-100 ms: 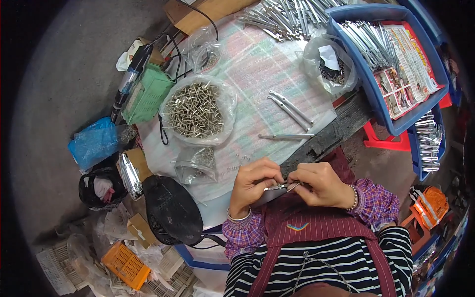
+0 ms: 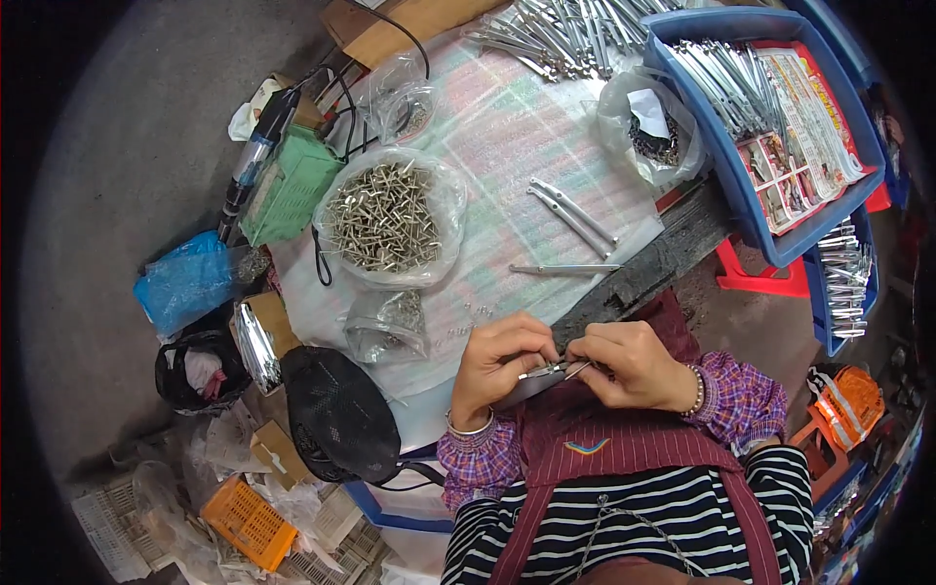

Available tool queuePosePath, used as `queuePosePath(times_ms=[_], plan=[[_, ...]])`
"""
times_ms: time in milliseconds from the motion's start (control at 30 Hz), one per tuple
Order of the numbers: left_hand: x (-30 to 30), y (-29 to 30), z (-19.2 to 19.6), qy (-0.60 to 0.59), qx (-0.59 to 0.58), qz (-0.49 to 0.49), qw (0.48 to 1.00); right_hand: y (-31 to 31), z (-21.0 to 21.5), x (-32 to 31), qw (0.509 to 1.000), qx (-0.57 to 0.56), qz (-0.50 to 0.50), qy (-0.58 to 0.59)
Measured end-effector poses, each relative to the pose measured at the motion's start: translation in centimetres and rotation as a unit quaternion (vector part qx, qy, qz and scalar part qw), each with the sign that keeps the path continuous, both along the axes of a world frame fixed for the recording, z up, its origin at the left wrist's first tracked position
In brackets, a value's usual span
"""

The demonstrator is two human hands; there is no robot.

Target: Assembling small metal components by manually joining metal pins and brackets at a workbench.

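Close together at the table's near edge, my two hands work on small metal parts. My left hand (image 2: pixel 499 363) is closed, thumb and forefinger pinching a small shiny metal piece (image 2: pixel 542 370). Against its right end comes my right hand (image 2: pixel 629 363), its fingers pinched on a thin part mostly hidden by the fingertips. Beyond my hands, a slim silver metal bar (image 2: pixel 565 268) lies crosswise on the table cover, and two more silver bars (image 2: pixel 575 216) lie slanted behind it. Tiny loose pieces (image 2: pixel 478 312) are scattered just left of my left hand.
A clear bag of metal pins (image 2: pixel 385 216) stands left, with a smaller bag (image 2: pixel 392 327) nearer. Far off lies a pile of silver bars (image 2: pixel 575 39). A blue tray (image 2: pixel 697 146) holds more bars at the right. A black mesh cap (image 2: pixel 339 414) sits at the near left.
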State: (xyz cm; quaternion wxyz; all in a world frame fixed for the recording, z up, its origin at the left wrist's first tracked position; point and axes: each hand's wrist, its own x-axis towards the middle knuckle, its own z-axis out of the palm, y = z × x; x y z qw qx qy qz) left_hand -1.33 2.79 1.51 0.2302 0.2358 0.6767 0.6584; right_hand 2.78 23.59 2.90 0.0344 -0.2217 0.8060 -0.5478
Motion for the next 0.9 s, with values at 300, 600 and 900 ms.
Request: queuePosePath(times_ms=[300,600,900], plan=[[0.6,0.1,-0.5,-0.057,0.024,0.040,0.997,-0.1,-0.1,0.1,1.000,0.004,-0.009,-0.006],[3.1,1.2,-1.2,-0.267,0.143,0.145,0.942,-0.1,-1.0,0.2,0.999,-0.019,-0.042,0.004],[4.8,2.4,-0.8,-0.206,0.075,0.254,0.942,-0.6,-1.5,0.5,0.996,0.032,-0.067,0.051]])
